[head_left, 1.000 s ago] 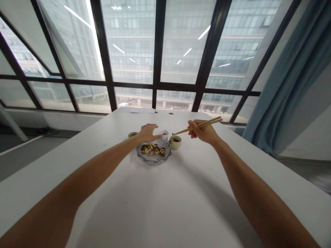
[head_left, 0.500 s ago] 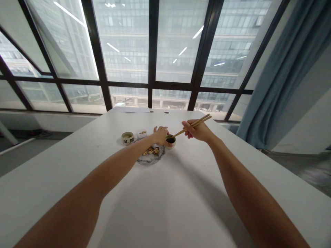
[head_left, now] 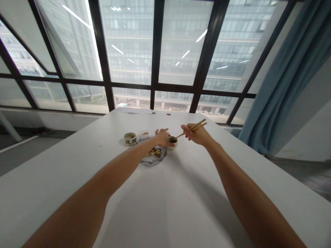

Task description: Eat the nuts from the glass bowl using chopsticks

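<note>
My left hand (head_left: pixel 162 137) grips a small pale cup (head_left: pixel 173 146) by its side, with a finger across its front. My right hand (head_left: pixel 194 133) holds a pair of wooden chopsticks (head_left: pixel 198 126), whose tips dip into the cup's mouth. The inside looks dark, and what the cup contains is too small to make out. Under my left forearm is a clear, wavy-edged plate (head_left: pixel 153 163) with brown and tan dried pieces (head_left: pixel 155 152) on it, partly hidden by the arm.
To the left of the plate stands another pale cup (head_left: pixel 130 140) with dark written characters. A little white container (head_left: pixel 144 134) with small pieces sits beside it. Paper sheets (head_left: pixel 133 110) lie at the white table's far edge, before the windows. A blue curtain (head_left: pixel 279 89) hangs at the right.
My right hand has come slightly closer to the cup, and the upper ends of the chopsticks have swung left and down. My left hand keeps its hold on the cup. The view has shifted a little.
</note>
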### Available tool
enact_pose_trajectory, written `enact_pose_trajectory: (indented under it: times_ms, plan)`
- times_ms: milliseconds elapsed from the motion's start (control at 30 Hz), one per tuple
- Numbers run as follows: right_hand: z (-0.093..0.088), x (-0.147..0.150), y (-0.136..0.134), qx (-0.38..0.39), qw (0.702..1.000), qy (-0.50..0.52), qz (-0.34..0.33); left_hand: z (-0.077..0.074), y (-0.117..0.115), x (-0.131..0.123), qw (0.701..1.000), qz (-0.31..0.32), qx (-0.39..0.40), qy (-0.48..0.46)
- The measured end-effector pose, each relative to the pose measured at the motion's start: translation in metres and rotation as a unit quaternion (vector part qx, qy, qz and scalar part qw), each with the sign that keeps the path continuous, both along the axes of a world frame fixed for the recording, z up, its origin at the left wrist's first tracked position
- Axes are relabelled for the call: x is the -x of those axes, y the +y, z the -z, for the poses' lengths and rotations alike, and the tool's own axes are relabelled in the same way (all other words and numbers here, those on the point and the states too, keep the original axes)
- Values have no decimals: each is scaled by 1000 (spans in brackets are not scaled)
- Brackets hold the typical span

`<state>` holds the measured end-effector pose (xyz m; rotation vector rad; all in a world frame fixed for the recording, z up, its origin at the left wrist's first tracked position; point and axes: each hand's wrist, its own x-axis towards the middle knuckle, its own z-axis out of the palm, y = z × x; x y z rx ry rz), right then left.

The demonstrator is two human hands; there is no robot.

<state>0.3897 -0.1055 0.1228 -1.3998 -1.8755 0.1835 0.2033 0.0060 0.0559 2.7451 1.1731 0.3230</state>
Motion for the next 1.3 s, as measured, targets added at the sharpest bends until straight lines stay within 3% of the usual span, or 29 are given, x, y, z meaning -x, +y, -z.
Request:
enact_pose_trajectory:
  times_ms: [167,233,300,433,600,733,900,1167,1300]
  plan:
    - [-8,17,-9,-86,986,141,32,-8,6,22,1000,2,-11,-19]
    - [-11,27,-14,-103,976,191,24,-11,12,46,997,-21,-43,-64]
    - [-12,37,-17,-68,978,196,-11,-10,19,79,987,-55,-88,-121]
    - [-2,51,-19,68,986,99,-111,9,26,146,960,-137,-123,-211]
    - [17,60,-11,70,987,9,-143,43,20,194,936,-198,-52,-287]
    - [30,63,-2,23,993,48,-108,59,12,204,920,-228,-1,-318]
    - [38,61,3,29,991,102,-84,64,7,198,917,-215,28,-334]
    - [29,64,-7,20,994,-46,-97,65,4,196,924,-213,17,-317]
    - [26,65,-9,26,992,-55,-106,66,7,196,921,-218,18,-322]
